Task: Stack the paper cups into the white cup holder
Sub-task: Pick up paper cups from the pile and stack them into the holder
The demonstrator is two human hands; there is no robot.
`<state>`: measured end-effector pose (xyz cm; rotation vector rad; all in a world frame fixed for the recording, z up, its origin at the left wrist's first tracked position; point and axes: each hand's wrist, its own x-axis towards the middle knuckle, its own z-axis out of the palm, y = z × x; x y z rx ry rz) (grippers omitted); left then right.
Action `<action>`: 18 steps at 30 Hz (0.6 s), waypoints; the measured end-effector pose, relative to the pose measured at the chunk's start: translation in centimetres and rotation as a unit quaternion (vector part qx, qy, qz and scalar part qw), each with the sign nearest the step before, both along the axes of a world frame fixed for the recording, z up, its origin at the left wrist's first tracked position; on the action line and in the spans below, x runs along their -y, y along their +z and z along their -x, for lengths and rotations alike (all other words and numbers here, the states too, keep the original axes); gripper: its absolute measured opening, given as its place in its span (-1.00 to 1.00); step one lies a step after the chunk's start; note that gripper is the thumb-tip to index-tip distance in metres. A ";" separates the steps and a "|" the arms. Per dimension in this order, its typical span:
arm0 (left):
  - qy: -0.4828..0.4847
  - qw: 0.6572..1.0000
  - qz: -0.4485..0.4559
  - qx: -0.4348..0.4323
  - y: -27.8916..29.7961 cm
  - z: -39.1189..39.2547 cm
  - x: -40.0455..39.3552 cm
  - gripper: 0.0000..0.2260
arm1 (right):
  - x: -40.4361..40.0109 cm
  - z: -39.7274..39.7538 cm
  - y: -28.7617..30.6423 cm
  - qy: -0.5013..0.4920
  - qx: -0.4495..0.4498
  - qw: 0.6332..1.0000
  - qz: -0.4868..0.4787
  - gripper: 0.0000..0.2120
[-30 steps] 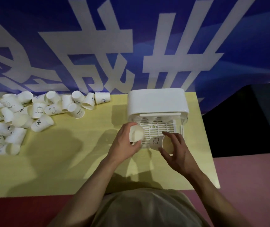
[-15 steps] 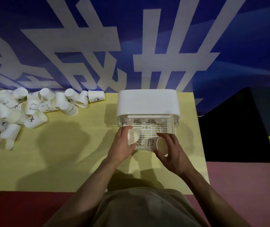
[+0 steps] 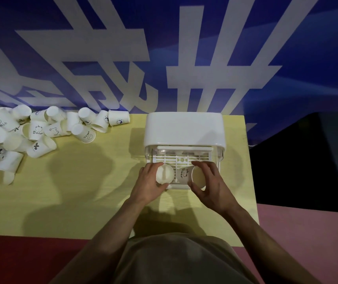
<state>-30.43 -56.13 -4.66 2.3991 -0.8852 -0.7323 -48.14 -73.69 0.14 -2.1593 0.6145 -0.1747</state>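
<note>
Paper cups: one in left hand (image 3: 148, 184), mouth up, one (image 3: 191, 175) on its side in right hand (image 3: 211, 184), fingers curled round each, over white cup holder (image 3: 184, 130) tray; the rest heaped (image 3: 37, 133) far-left on the tabletop (image 3: 82, 191). Likely light, thin, crushable; hold sidewall gently.

"Bear" on held cup (image 3: 184, 175), "HELLO" on pile cup (image 3: 85, 135)

Dim scene; soft overlapping shadows on table (image 3: 82, 191) toward viewer; wide-angle bending at edges; focus mostly sharp.
</note>
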 end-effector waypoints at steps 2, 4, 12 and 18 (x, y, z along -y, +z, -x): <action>-0.002 1.000 0.001 0.008 -0.3 -0.2 -0.2 -0.33 | -0.2 -0.4 0.0 0.000 0.003 1.000 0.001 -0.46; -0.001 1.000 -0.002 0.008 -0.4 -0.3 -0.3 -0.31 | -0.5 -0.9 0.1 0.002 0.007 1.000 -0.002 -0.47; 0.011 1.000 0.017 -0.008 0.2 -0.8 -1.3 -0.29 | -2.4 -3.6 1.0 0.053 0.055 0.997 -0.004 -0.49; 0.021 0.999 0.040 -0.011 1.1 -1.1 -3.4 -0.38 | -3.5 -4.6 0.4 0.071 0.041 0.996 0.032 -0.46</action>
